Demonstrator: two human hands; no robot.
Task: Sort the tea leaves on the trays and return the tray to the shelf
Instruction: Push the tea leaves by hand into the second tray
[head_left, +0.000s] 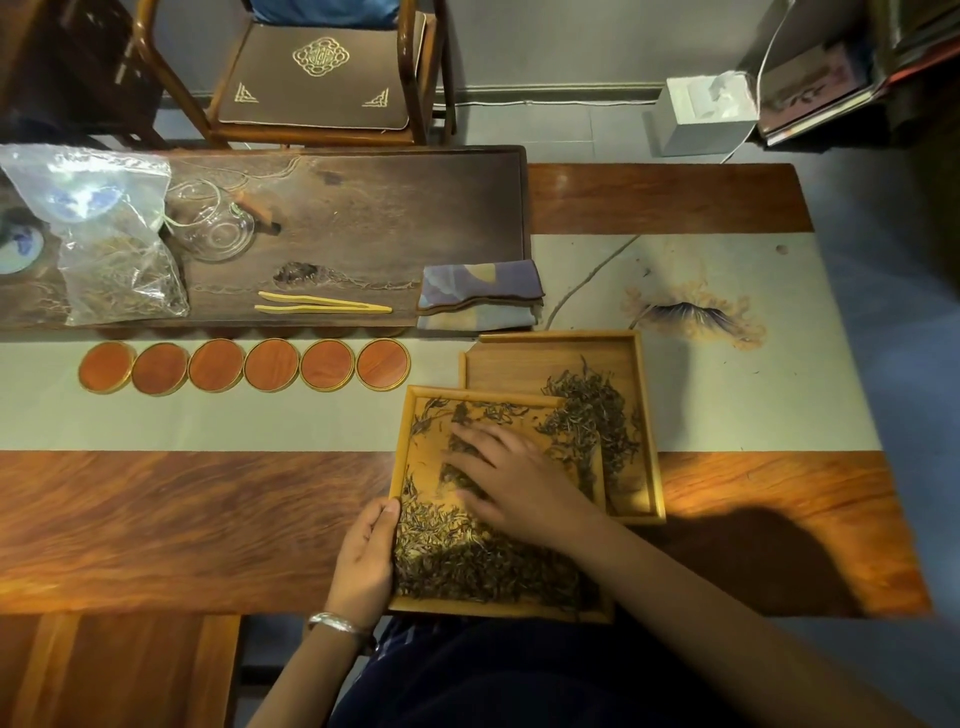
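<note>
Two shallow wooden trays overlap on the table in front of me. The near tray holds a thick heap of dark tea leaves along its front, with a few scattered at the back. Its far right corner lies over the far tray, which carries its own pile of tea leaves. My left hand grips the near tray's left rim. My right hand rests flat on the leaves in the near tray, fingers spread.
A row of several round wooden coasters lies to the left. Behind are bamboo tweezers, a folded cloth, a plastic bag of tea and a glass pitcher on a dark tea board. A chair stands beyond.
</note>
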